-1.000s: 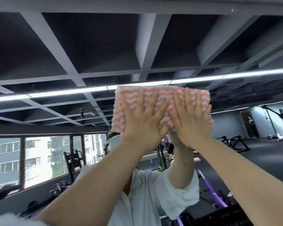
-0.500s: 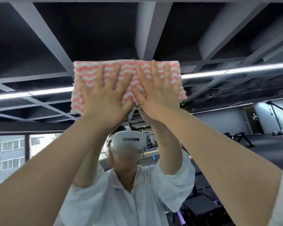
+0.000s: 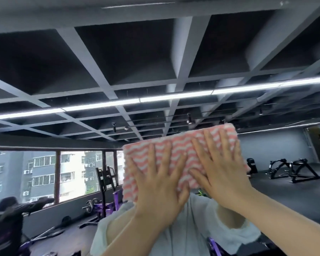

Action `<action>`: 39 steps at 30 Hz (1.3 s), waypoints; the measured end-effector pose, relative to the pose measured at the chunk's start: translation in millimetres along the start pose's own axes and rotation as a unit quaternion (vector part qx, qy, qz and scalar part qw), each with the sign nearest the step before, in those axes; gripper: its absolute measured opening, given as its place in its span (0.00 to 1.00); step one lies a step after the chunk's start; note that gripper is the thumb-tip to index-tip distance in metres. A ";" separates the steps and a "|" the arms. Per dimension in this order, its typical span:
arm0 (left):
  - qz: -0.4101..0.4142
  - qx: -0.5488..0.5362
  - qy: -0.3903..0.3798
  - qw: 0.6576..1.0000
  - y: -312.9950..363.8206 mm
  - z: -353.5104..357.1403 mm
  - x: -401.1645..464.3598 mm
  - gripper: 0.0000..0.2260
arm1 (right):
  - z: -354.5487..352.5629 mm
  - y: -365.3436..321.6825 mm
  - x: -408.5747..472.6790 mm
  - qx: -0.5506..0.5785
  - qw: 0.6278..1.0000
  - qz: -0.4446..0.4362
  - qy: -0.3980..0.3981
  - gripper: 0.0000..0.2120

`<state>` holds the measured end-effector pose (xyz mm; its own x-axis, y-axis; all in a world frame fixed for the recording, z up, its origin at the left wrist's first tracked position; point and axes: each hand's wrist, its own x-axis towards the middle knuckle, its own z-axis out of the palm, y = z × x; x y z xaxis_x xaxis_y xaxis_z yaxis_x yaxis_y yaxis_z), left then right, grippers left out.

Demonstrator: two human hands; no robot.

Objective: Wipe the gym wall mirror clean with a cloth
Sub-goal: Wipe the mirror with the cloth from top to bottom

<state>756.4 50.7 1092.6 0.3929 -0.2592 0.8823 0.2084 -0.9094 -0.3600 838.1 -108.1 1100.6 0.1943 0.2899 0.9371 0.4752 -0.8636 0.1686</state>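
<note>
Cloth sliding down and to the right on the mirror

Both hands, left hand (image 3: 161,185) and right hand (image 3: 220,174), are carrying the pink-and-white cloth (image 3: 175,156) from upper centre toward centre right of the frame, now tilting it and covering the reflected head.

A dark coffered ceiling (image 3: 129,52) with a long light strip (image 3: 174,96) runs overhead. Windows (image 3: 70,174) showing apartment blocks sit to the left, purple weight machines (image 3: 103,204) beneath them; black equipment (image 3: 294,169) stands on dark floor (image 3: 284,200) to the right.

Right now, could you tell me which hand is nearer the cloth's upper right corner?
Right. The right hand presses the cloth just below that corner; the left hand presses its lower left part.
</note>
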 end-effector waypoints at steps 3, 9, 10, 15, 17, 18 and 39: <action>0.026 0.003 0.005 1.000 5.7 -1.3 24.1 0.26 | -7.3 7.2 7.9 0.022 0.997 0.068 -0.025 0.33; 0.010 0.067 0.006 0.998 -23.2 -25.5 80.6 0.29 | -31.6 3.6 65.0 0.046 0.990 0.134 -0.008 0.38; -0.006 0.067 0.003 0.998 -31.2 -29.8 85.8 0.29 | -36.7 -0.8 76.8 0.042 0.991 0.130 -0.012 0.38; -0.081 0.079 -0.002 0.994 -78.3 -40.8 83.3 0.30 | -47.8 -40.6 116.0 0.034 0.998 0.052 -0.027 0.37; -0.092 0.070 0.012 0.993 -92.5 -39.0 68.1 0.30 | -45.2 -56.8 114.5 0.040 0.999 0.006 -0.024 0.35; -0.090 0.060 0.027 0.994 -97.7 -36.4 57.1 0.30 | -41.4 -64.8 109.6 0.047 0.999 -0.021 -0.015 0.34; -0.103 0.069 -0.008 0.992 -107.6 -31.2 14.7 0.30 | -24.9 -62.2 100.0 -0.016 0.990 -0.136 0.029 0.37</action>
<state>711.8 134.5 1153.8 0.3429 -0.0673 0.9370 0.4052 -0.8893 -0.2122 806.6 -35.6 1191.4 0.0132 0.4896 0.8718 0.4752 -0.7702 0.4254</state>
